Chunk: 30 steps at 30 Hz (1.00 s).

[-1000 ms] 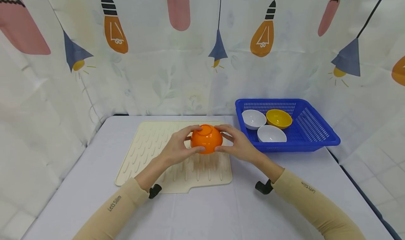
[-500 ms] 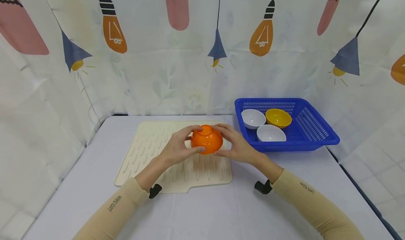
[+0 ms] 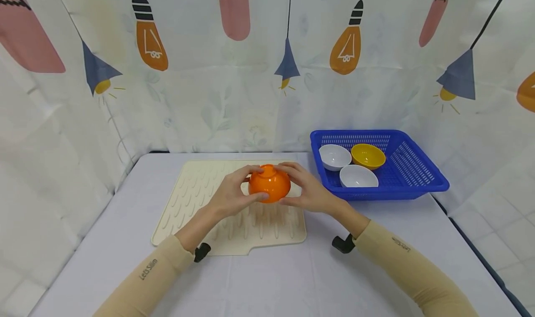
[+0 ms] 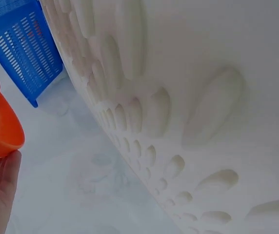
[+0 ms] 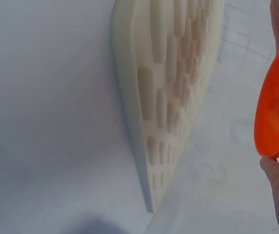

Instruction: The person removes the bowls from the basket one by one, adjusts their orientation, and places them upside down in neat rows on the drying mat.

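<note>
While upside down, orange bowl (image 3: 269, 183) sits between 2 hands, just above cream ridged mat (image 3: 200, 201). Left hand (image 3: 232, 196) curls fingers round left side, thumb under rim. Right hand (image 3: 308, 192) curls round right side. Both grip bowl snug. Mat lies on white table (image 3: 271, 280). Blue basket (image 3: 411, 170) to right holds 2 white bowls (image 3: 335, 156) and 1 yellow bowl (image 3: 368, 155). Risk: bowl smooth, may slip if 1 hand lets go early; may rock on mat bumps.
</note>
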Tool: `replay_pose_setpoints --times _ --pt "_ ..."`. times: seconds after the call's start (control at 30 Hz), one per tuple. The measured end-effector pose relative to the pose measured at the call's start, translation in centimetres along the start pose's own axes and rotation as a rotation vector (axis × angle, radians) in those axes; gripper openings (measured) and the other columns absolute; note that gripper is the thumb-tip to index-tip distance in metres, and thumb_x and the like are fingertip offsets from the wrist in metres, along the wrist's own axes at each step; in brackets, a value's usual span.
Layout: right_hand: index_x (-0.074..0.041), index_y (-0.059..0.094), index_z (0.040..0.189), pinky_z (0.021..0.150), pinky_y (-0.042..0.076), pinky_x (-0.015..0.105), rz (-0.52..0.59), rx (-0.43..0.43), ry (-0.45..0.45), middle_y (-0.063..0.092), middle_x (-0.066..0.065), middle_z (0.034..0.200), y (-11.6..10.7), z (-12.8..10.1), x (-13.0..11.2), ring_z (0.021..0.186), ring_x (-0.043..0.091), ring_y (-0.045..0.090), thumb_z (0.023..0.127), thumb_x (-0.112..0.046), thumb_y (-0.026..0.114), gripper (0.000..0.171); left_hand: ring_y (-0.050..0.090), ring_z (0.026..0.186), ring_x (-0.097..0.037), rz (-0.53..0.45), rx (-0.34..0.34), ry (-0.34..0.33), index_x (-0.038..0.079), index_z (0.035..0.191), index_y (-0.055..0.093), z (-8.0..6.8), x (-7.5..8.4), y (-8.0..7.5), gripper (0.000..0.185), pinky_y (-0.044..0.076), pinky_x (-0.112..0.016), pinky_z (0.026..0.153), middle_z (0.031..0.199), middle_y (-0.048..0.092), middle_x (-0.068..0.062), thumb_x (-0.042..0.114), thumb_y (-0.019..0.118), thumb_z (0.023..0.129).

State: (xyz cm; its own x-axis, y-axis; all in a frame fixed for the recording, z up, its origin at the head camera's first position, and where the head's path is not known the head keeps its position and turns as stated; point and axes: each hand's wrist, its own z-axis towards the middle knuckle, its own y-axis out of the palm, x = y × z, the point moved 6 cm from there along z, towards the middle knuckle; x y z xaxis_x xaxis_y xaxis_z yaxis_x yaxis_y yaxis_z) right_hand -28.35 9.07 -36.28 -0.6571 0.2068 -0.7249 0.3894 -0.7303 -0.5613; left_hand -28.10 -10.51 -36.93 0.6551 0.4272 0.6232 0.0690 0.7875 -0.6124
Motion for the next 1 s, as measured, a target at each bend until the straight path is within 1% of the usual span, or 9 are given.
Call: replay_pose_setpoints --times 0.07,0.2,0.3,0.53,0.83,1.0 --pt "0.002 0.045 0.150 0.113 0.037 0.052 -0.013 -0.013 0.005 0.037 0.021 0.153 0.1 0.3 0.0 0.141 0.038 0.042 0.084 0.004 0.082 0.076 0.063 0.117 -0.023 0.004 0.001 -0.010 0.011 0.131 0.061 0.0 -0.2 -0.2 0.056 0.054 -0.040 0.098 0.136 0.063 -0.004 0.024 0.089 0.084" --pt "-0.006 0.047 0.151 0.113 0.039 0.046 -0.009 -0.030 -0.018 0.039 0.013 0.155 0.2 0.8 0.9 0.141 0.030 0.042 0.085 -0.003 0.083 0.075 0.063 0.117 -0.023 -0.013 0.002 -0.019 0.011 0.129 0.061 -0.1 -0.5 -0.6 0.055 0.054 -0.041 0.098 0.134 0.063 -0.004 0.023 0.089 0.084" --pt "-0.010 0.048 0.152 0.112 0.041 0.044 0.010 -0.027 -0.023 0.041 0.009 0.154 0.5 1.1 1.5 0.140 0.026 0.043 0.088 -0.008 0.082 0.072 0.063 0.117 -0.024 -0.024 -0.002 -0.028 0.011 0.129 0.061 -0.2 -0.8 -0.7 0.054 0.054 -0.042 0.099 0.134 0.063 -0.003 0.024 0.088 0.084" --pt "-0.012 0.050 0.151 0.112 0.041 0.043 -0.021 -0.022 -0.016 0.044 0.008 0.154 1.3 1.9 1.8 0.140 0.026 0.044 0.090 -0.014 0.081 0.069 0.063 0.116 -0.025 -0.020 -0.007 -0.051 0.012 0.129 0.061 -0.6 -1.7 -1.4 0.055 0.054 -0.044 0.099 0.133 0.063 -0.003 0.025 0.088 0.084" --pt "-0.007 0.051 0.149 0.111 0.042 0.041 -0.058 -0.030 -0.051 0.046 0.012 0.152 2.7 4.0 2.4 0.139 0.028 0.046 0.090 -0.015 0.081 0.067 0.063 0.116 -0.024 0.002 -0.020 -0.099 0.012 0.129 0.060 -0.9 -4.0 -2.8 0.055 0.054 -0.045 0.099 0.131 0.064 -0.003 0.024 0.088 0.084" --pt "-0.006 0.051 0.149 0.111 0.043 0.041 -0.090 -0.037 -0.043 0.046 0.014 0.151 3.7 5.2 3.0 0.138 0.030 0.047 0.090 -0.015 0.081 0.066 0.063 0.117 -0.026 0.013 -0.032 -0.112 0.011 0.127 0.060 -1.2 -5.3 -3.6 0.054 0.053 -0.046 0.099 0.130 0.064 -0.003 0.025 0.089 0.083"
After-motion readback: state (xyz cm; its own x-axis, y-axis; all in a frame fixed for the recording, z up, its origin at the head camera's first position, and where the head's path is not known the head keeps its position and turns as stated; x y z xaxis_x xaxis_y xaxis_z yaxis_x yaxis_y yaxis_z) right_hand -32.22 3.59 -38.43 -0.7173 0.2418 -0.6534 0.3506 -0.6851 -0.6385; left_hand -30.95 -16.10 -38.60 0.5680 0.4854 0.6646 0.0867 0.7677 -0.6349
